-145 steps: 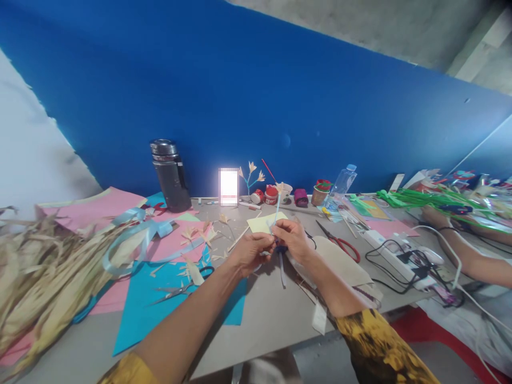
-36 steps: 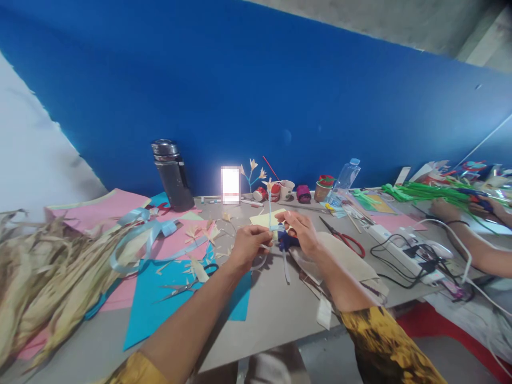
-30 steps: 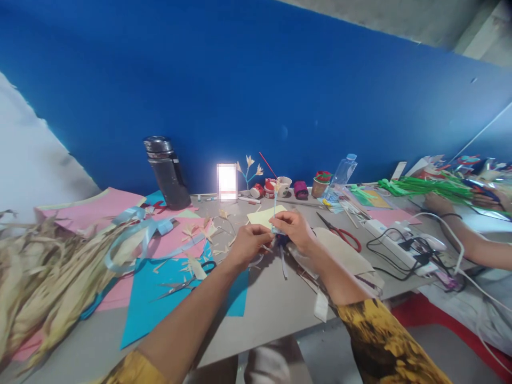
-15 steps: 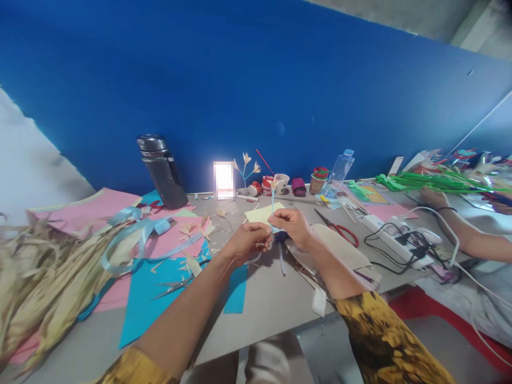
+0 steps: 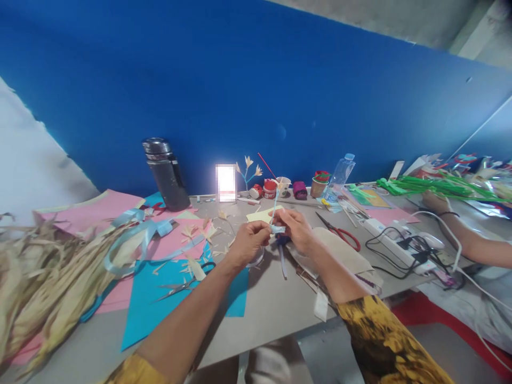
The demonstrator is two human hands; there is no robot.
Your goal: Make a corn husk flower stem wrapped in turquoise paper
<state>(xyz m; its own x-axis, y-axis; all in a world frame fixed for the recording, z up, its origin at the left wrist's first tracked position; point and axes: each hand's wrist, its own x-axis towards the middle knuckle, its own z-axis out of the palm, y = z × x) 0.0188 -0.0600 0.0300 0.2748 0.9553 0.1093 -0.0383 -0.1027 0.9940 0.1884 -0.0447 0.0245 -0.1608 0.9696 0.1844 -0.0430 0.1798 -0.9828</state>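
You pinch the nearly upright flower (image 5: 276, 204) in your left hand (image 5: 251, 242), your right hand (image 5: 295, 228) close against it, grip unclear, while the grey table (image 5: 272, 306) opens below both toward its near edge.

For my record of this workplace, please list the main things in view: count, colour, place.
Flower stem: 1, blue with cream flower, between hands
Flower spray: 1, cream and blue, back centre
Flask: 1, dark grey, back left
Bright panel: 1, white, back
Jars: 2, red, back
Cup: 1, white, back
Pot: 1, brown and red, back
Bottle: 1, clear, back
Husks: many, tan, left
Ribbon: 1, pale blue, left
Paper sheets: several, pink, blue, yellow, scattered
Scissors: 2, black-handled left, red-handled right
Power strip: 1, white, right
Strips: many, green, right
Co-worker's arm: 1, right
Left hand: 1, pinching stem's base
Right hand: 1, close to stem
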